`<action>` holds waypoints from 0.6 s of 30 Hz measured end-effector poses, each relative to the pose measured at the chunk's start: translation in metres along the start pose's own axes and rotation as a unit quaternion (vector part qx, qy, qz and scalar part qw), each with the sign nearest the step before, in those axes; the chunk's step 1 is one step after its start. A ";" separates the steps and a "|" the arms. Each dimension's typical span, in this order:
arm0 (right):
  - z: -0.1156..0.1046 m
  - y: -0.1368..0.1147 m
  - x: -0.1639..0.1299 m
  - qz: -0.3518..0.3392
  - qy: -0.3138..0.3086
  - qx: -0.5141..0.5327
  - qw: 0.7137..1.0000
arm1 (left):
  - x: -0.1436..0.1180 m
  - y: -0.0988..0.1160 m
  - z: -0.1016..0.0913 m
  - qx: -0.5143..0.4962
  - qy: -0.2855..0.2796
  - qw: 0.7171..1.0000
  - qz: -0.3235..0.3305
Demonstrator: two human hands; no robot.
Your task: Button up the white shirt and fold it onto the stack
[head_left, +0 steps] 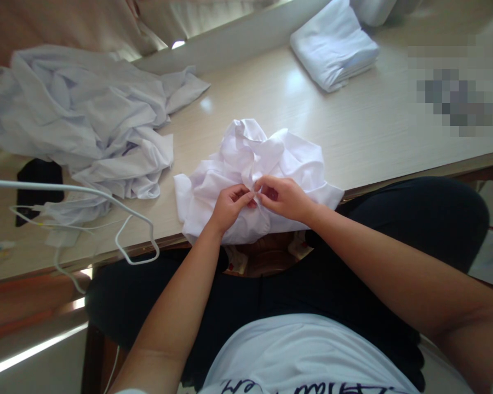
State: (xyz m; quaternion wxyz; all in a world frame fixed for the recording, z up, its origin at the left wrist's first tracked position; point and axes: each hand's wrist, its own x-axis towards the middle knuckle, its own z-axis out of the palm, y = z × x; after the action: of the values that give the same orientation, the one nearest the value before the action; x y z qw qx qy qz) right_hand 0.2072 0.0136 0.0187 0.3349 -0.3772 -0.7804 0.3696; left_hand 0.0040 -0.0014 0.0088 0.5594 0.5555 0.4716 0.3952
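One crumpled white garment [254, 164] lies bunched at the near edge of the bench [373, 126], straight before us. It is too rumpled for us to tell a clear long axis; the heap spreads roughly along the bench edge. Our left hand [230, 207] and right hand [282, 197] meet on its near side, fingertips pinched shut on a fold of the cloth. Left of it sprawls a loose white pile [82, 120], beside a white hanger [135, 241]. Farther off rests a folded stack [332, 46].
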 end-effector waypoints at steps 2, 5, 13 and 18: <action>0.000 0.000 0.000 0.003 -0.004 0.008 1.000 | 0.000 0.000 0.001 -0.004 0.001 1.000 -0.001; 0.000 0.000 0.001 0.008 -0.005 0.011 1.000 | -0.001 0.001 0.001 0.001 0.002 1.000 0.000; 0.000 0.001 0.003 0.016 -0.009 -0.008 1.000 | -0.001 0.002 0.002 0.018 0.004 1.000 0.006; 0.000 0.002 0.003 0.020 -0.012 -0.012 1.000 | 0.000 0.001 0.002 0.017 0.003 1.000 0.003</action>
State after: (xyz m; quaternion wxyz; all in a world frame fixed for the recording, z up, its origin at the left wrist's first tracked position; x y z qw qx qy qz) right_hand 0.2062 0.0169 0.0177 0.3133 -0.3925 -0.7808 0.3717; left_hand 0.0055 -0.0021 0.0100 0.5472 0.5651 0.4782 0.3906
